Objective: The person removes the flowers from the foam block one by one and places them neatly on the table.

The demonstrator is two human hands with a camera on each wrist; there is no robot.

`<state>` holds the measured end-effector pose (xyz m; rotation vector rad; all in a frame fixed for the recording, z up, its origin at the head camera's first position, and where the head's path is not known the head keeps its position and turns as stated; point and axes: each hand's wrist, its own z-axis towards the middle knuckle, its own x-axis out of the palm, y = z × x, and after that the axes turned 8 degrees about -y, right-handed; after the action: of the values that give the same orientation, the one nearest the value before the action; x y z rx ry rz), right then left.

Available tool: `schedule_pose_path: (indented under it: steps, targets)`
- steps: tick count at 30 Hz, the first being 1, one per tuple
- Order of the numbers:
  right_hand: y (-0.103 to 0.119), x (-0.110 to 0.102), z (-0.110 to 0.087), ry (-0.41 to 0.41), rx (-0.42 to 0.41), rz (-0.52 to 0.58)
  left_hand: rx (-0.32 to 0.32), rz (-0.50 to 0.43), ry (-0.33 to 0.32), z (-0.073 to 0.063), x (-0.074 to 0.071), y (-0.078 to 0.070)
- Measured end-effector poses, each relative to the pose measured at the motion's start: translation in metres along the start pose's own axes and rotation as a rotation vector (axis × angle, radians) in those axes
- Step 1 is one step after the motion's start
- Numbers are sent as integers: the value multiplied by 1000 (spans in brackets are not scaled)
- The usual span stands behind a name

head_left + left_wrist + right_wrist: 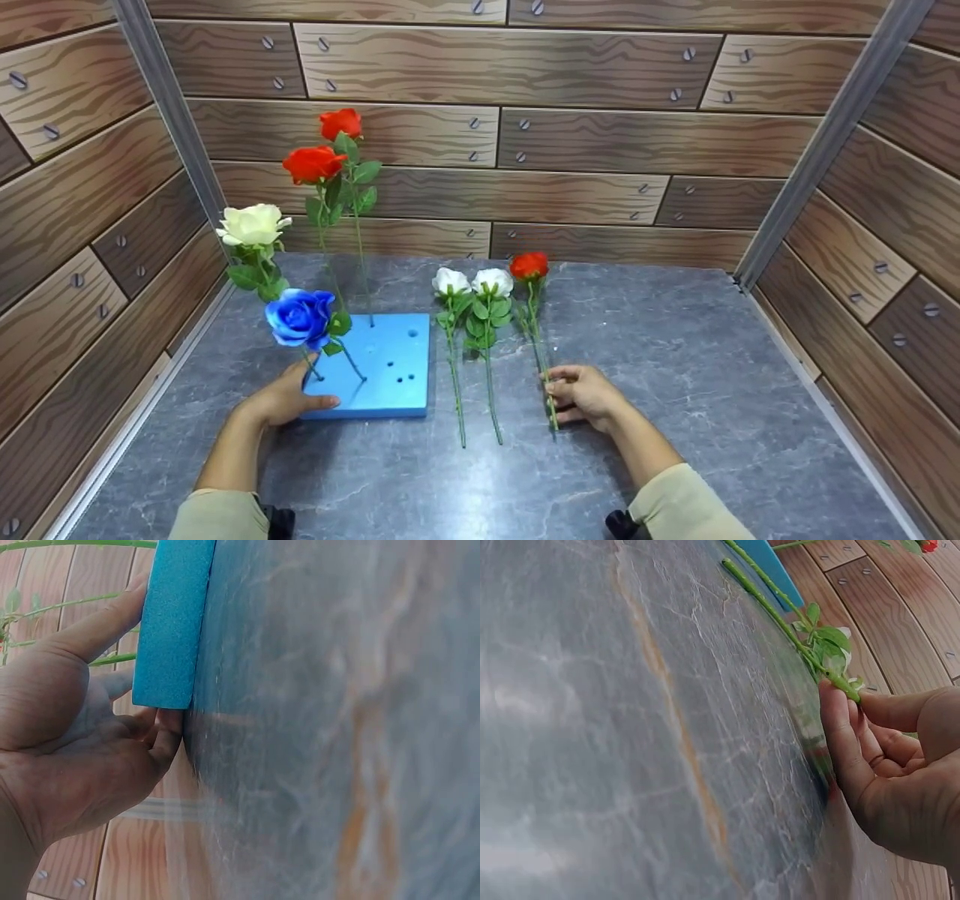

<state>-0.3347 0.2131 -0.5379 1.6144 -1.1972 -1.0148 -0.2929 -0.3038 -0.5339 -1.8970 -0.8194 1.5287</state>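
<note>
In the head view my left hand [283, 395] holds the left front corner of a blue foam block [401, 390], its thumb across the top. The left wrist view shows the block's side [171, 630] between thumb and fingers. A blue rose [300, 318], a cream rose [255, 225] and two red roses [313, 164] stand in the block, stems in holes. My right hand [589, 395] pinches the lower stem of another red rose [529, 265], which lies along the table; the pinched stem end [843, 686] shows in the right wrist view.
Two white roses [451, 282] lie side by side between the block and my right hand, stems toward me. Several holes show in the block's top. Wood-patterned walls [585, 142] enclose the grey marbled table [675, 337] at the back and both sides.
</note>
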Motion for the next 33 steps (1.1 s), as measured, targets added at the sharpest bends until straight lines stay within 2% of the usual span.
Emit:
schedule_pose_path:
  steps: [8,16,25,33]
  targets:
    - [2,-3,-2,28,8,-25,0,-2,5,-1,0,0]
    - [4,-7,0,14,-10,-118,5,0,2,0,-1,0]
    - [0,-4,-1,-46,-19,-170,-4,-2,5,0,-1,0]
    - [-3,4,-3,-139,-22,-242,-15,-13,10,0,-1,2]
